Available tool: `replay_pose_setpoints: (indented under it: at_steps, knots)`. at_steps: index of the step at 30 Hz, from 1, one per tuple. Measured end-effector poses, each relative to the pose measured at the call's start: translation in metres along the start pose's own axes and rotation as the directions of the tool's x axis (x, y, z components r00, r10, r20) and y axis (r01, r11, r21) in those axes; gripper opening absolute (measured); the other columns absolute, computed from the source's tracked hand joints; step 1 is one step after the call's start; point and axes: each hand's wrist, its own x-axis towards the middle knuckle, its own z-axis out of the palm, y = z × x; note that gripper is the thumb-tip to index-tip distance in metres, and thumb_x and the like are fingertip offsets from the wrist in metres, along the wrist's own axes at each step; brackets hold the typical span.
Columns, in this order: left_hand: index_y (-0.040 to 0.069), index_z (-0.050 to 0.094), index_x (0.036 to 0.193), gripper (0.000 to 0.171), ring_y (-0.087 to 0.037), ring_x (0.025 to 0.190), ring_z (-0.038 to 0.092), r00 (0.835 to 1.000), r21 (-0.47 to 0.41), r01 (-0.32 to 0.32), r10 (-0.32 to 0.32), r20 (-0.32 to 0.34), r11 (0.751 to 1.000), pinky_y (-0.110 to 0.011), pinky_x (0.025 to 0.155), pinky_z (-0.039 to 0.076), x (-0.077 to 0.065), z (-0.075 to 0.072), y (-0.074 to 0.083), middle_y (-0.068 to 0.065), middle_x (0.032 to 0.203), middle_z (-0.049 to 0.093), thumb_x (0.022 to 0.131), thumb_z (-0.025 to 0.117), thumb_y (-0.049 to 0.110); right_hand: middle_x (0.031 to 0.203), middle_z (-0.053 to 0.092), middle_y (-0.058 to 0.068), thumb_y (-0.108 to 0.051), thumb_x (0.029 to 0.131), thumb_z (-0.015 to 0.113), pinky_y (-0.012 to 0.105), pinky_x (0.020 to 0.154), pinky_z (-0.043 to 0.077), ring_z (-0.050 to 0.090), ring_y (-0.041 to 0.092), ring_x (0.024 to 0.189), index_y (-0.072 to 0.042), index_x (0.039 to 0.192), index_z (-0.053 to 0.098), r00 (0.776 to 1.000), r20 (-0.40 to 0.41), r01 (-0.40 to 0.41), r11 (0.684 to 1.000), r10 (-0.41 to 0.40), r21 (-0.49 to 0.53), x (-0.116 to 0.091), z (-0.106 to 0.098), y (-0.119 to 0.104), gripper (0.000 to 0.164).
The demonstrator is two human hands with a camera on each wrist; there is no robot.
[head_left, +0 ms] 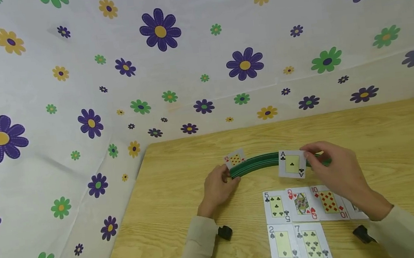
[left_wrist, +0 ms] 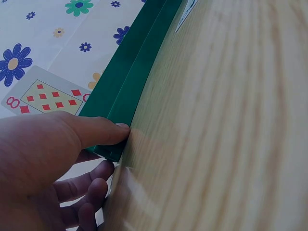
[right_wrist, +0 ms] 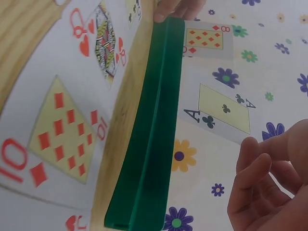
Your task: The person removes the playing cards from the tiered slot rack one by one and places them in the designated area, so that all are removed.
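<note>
My left hand [head_left: 216, 186] grips the left end of a curved green playing-card holder [head_left: 259, 162], thumb on top in the left wrist view. An eight of diamonds [left_wrist: 50, 96] stands upright in the holder beside that hand. With thumb and fingertips, my right hand [head_left: 338, 170] pinches the ace of clubs [head_left: 292, 164] by its edge. In the head view this card overlaps the holder's right half; in the right wrist view the ace faces the camera beside the holder. The holder's right end is partly hidden behind my right hand.
Nearer me on the wooden table [head_left: 156, 218] lie face-up cards: five of clubs [head_left: 276, 206], queen of hearts [head_left: 302, 204], ten of diamonds [head_left: 329, 202] and one partly hidden by my right wrist. Below them are a two of spades [head_left: 283, 245] and seven of clubs [head_left: 313, 244]. A flower-patterned sheet [head_left: 199, 54] borders the table.
</note>
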Motion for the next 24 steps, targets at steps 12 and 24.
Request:
replay_pose_setpoints:
  at_steps: [12, 24]
  knots:
    - [0.011, 0.068, 0.098, 0.021, -0.011, 0.073, 0.045, 1.000, -0.007, -0.004, 0.004, -0.011, 1.000, -0.025, 0.068, 0.034, 0.001, 0.000, -0.001, -0.003, 0.086, 0.059, 0.099, 0.081, 0.027, 0.114, 0.078, 0.022, -0.010, 0.106, 0.068, 0.025, 0.049, 0.048, 0.054, -0.012, 0.080, -0.004, 0.125, 0.077, 0.992, 0.046, -0.114, 0.993, 0.114, -0.010, -0.021, -0.023, 0.019, 0.021]
    - [0.010, 0.068, 0.099, 0.022, -0.011, 0.072, 0.044, 1.000, 0.004, 0.000, 0.000, -0.004, 1.000, -0.025, 0.067, 0.034, 0.000, -0.001, 0.001, -0.003, 0.086, 0.059, 0.100, 0.080, 0.028, 0.105, 0.080, 0.016, -0.008, 0.102, 0.075, 0.021, 0.061, 0.046, 0.054, -0.011, 0.076, -0.007, 0.115, 0.079, 0.985, 0.082, -0.143, 0.984, 0.152, -0.107, -0.044, -0.029, 0.023, 0.015]
